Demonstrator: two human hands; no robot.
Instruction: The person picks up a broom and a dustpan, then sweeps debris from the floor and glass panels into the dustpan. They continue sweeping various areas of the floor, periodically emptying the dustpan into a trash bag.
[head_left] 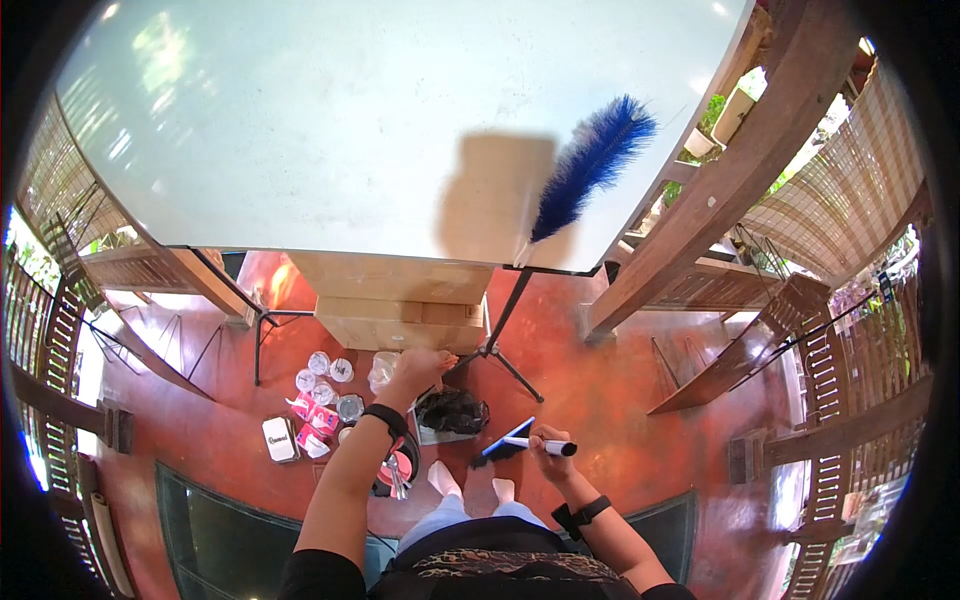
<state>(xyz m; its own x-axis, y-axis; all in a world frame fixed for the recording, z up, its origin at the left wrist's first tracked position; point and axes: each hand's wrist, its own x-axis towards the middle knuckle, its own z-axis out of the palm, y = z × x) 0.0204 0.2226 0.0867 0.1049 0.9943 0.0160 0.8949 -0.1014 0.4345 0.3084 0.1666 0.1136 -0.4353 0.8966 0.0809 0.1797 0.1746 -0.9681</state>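
My right hand (550,452) is closed around a white marker (558,447) with a black end, held low in front of my body. My left hand (420,372) is stretched forward below the board, in front of the cardboard boxes, with its fingers loosely extended and nothing visible in them. Above both hands spreads a large whiteboard (300,130), with faint smudges and a brown shadow or reflection on it. At the board's lower right edge, a blue feather duster (595,165) points up across its surface.
Cardboard boxes (395,325) stand beneath the board, near the tripod legs (510,310). On the red floor lie clear jars (320,365), pink-and-white packs (315,425), a black plastic bag (450,412) and a blue-edged brush (500,445). A wooden post (700,170) rises at right.
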